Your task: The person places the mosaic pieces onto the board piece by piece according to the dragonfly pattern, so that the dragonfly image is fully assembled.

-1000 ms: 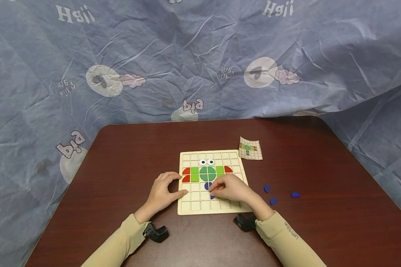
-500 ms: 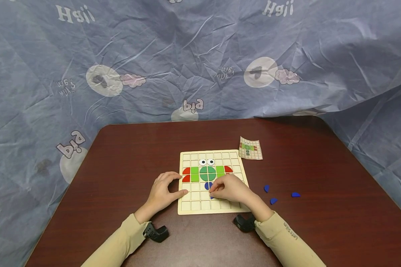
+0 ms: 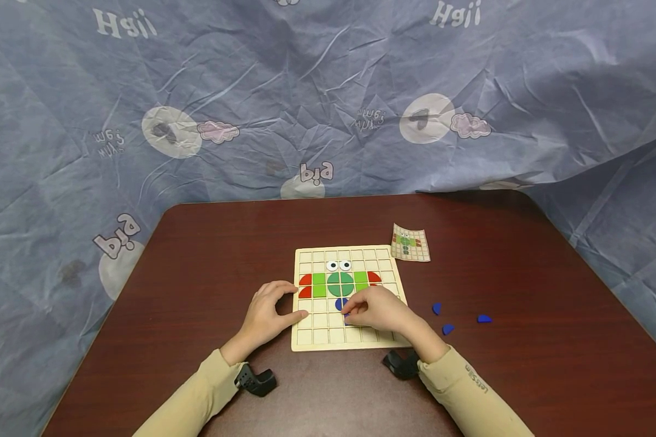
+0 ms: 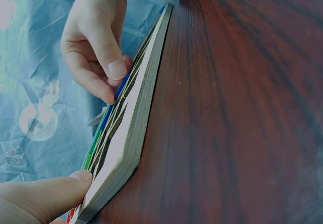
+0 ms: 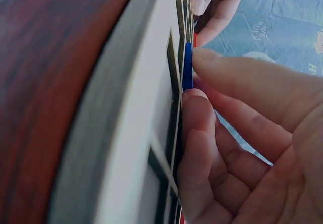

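Observation:
A pale wooden grid board (image 3: 317,337) lies on the table. Its pieces form a figure: two round eyes (image 3: 339,265), a green circle (image 3: 333,279), light green squares (image 3: 319,285) and red quarter-rounds (image 3: 305,280). Below the circle sit blue pieces (image 3: 340,304). My right hand (image 3: 379,308) is over the lower middle of the board, its thumb and finger pinching a small blue curved piece (image 5: 187,65) at the grid. At the board's left edge rests my left hand (image 3: 265,312), thumb and forefinger spread, the thumb lying on the surface. The right hand hides part of the board.
Three loose blue pieces (image 3: 447,329) lie on the dark red table (image 3: 224,243) to the right of the board. A small picture card (image 3: 415,250) with a similar figure lies by the board's far right corner. A patterned cloth (image 3: 328,79) hangs behind.
My right thumb and fingertips have shifted very slightly around the blue piece. The left hand, the board and the loose pieces stay where they were.

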Demonstrator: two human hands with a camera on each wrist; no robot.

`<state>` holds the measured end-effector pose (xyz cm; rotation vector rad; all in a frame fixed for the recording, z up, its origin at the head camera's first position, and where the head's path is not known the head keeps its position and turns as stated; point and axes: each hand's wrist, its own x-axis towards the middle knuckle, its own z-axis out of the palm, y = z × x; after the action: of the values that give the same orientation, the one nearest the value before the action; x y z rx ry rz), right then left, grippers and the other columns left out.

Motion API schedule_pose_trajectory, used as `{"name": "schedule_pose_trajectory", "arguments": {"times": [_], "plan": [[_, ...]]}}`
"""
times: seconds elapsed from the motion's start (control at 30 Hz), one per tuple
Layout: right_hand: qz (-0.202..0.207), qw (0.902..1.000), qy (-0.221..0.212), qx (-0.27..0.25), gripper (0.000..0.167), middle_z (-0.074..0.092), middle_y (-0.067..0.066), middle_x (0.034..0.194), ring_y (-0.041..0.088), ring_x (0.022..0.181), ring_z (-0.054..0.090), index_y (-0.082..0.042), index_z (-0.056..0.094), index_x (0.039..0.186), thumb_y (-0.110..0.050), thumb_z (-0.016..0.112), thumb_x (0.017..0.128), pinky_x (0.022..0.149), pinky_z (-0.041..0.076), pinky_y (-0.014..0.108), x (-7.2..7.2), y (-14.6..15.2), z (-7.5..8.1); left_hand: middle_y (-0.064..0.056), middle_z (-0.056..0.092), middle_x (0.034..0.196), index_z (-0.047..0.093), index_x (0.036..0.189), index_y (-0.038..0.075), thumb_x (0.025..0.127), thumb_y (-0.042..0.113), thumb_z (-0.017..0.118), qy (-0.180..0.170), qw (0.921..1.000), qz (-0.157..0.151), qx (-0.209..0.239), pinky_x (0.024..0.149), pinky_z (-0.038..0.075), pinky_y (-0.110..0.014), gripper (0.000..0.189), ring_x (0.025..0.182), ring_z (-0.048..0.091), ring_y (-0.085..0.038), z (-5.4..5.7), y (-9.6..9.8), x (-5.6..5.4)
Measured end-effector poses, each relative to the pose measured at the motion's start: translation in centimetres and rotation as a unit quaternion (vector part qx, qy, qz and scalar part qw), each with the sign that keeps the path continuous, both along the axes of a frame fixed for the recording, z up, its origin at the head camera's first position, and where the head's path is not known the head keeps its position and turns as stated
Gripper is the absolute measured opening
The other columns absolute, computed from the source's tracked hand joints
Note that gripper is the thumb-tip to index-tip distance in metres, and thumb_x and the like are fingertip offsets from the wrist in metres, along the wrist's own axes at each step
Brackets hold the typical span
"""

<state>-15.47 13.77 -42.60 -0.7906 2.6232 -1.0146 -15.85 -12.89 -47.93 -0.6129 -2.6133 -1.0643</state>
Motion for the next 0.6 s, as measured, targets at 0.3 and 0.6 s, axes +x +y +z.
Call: {"name": "schedule_pose_trajectory", "arguments": {"times": [0.3,0.6], "plan": [[0.018,0.9995,-0.025,-0.011,0.014,0.060,-0.011,0.072,0.004,0.065,0.056,-0.010,0.074,0.090,-0.012,0.077,0.076,0.062,0.048,0.022,-0.13,0.26,0.16,-0.004,0.059,0.114,0.067,0.108,0.009,0.070,0.035,0.080,-0.004,1.0000,-0.003,-0.001,0.097,0.036,-0.045,0.048,0.110,0.051,-0.025,0.17,0.05,0.01],[0.021,0.9994,-0.026,-0.011,0.014,0.061,-0.010,0.074,0.005,0.066,0.056,-0.009,0.073,0.091,-0.010,0.075,0.077,0.063,0.048,0.022,-0.14,0.35,0.23,-0.004,0.059,0.114,0.067,0.108,0.008,0.070,0.035,0.080,-0.004,1.0000,-0.003,-0.002,0.096,0.037,-0.045,0.048,0.110,0.051,-0.025,0.11,0.02,0.01]]}}
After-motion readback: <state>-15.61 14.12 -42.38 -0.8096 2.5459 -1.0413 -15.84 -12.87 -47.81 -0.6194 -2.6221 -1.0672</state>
